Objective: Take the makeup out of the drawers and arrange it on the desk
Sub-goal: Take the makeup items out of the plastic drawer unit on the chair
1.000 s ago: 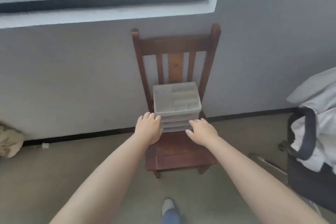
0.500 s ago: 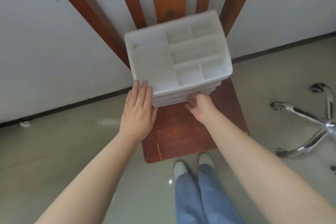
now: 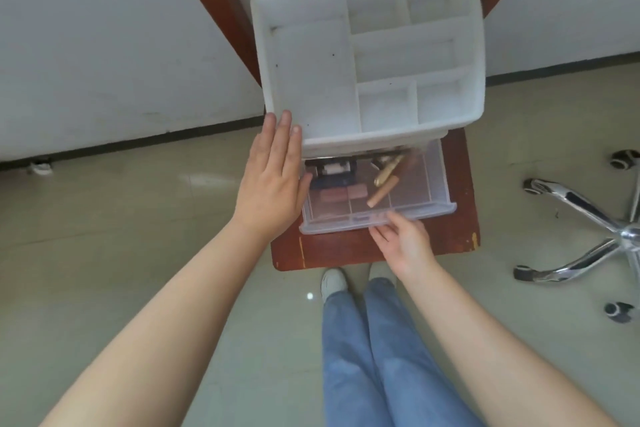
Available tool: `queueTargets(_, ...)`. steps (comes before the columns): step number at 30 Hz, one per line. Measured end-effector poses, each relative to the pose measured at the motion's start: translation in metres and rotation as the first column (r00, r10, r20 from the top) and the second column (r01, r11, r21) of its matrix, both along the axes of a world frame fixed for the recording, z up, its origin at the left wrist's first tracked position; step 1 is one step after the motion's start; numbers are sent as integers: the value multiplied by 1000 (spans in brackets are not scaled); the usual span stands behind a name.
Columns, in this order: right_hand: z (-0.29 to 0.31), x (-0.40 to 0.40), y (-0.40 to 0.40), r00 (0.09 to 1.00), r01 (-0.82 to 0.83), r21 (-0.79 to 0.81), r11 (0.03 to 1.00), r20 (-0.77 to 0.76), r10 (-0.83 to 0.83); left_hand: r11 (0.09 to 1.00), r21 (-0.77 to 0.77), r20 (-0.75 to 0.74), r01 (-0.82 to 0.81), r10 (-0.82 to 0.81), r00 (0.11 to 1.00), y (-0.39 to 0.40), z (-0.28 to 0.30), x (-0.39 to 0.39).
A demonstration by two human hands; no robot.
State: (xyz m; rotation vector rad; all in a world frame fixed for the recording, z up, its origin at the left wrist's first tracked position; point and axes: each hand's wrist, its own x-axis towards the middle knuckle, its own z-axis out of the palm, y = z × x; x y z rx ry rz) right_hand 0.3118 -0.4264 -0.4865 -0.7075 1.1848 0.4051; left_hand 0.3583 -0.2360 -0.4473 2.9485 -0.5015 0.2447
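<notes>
A white plastic organizer [image 3: 367, 140] with empty top compartments stands on a brown wooden chair [image 3: 453, 239]. Its clear top drawer [image 3: 433, 184] is pulled out toward me. Inside lie a black compact [image 3: 334, 173], a pink palette [image 3: 343, 193], a gold tube [image 3: 388, 172] and a beige stick [image 3: 382, 194]. My left hand [image 3: 273, 184] lies flat with straight fingers against the organizer's left side. My right hand [image 3: 405, 243] grips the drawer's front lip with curled fingers.
The chair backs onto a white wall. A chrome five-star base of an office chair [image 3: 588, 218] with castors stands on the tiled floor at the right. My legs in blue jeans [image 3: 374, 357] and white shoes are just in front of the chair.
The drawer has slid out toward me under my right hand, showing the makeup. My left hand stays on the organizer's left side. The view has come closer.
</notes>
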Motion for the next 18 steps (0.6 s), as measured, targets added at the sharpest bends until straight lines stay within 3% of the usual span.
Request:
queueTargets(2, 2, -4, -1, 999, -42, -1, 999, -11, 42, 993, -70, -61, -100, 96, 994, -11, -7, -20)
queueTargets(4, 7, -3, -2, 997, -79, -10, 997, -11, 78, 947, -137, -222, -291, 257, 941, -26, -12, -47)
queueTargets(5, 10, -2, -3, 992, -123, -19, 992, -17, 123, 878, -169, -379, -448, 362, 852, -36, -12, -59)
queueTargets(7, 21, 2, -6, 928, -369, -31, 929, -71, 366, 615, -179, -724, -768, 447, 526, -50, -12, -76)
queueTargets(8, 30, 4, -7, 818, -571, -33, 820, -105, 565, 470, -160, -819, -868, 428, 383, -53, -16, -80)
queueTargets(9, 37, 5, -9, 643, -765, -58, 641, -128, 755, 355, -155, -866, -922, 400, 300, -54, -21, -83)
queueTargets(11, 49, 8, -13, 282, -938, -251, 239, -153, 947, 203, -202, -893, -958, 364, 266, -57, -28, -81)
queueTargets(12, 51, 11, -15, 138, -901, -432, 45, -186, 973, 132, -230, -901, -964, 346, 262, -59, -31, -79)
queueTargets(14, 49, 25, -10, -127, -619, -715, -323, -315, 940, 32, -254, -916, -967, 314, 251, -60, -34, -76)
queueTargets(16, 39, 44, 2, -336, -363, -762, -536, -429, 838, 12, -264, -919, -964, 302, 255, -60, -35, -75)
queueTargets(18, 23, 58, 15, -462, -251, -680, -689, -541, 702, 29, -269, -921, -963, 284, 266, -58, -37, -76)
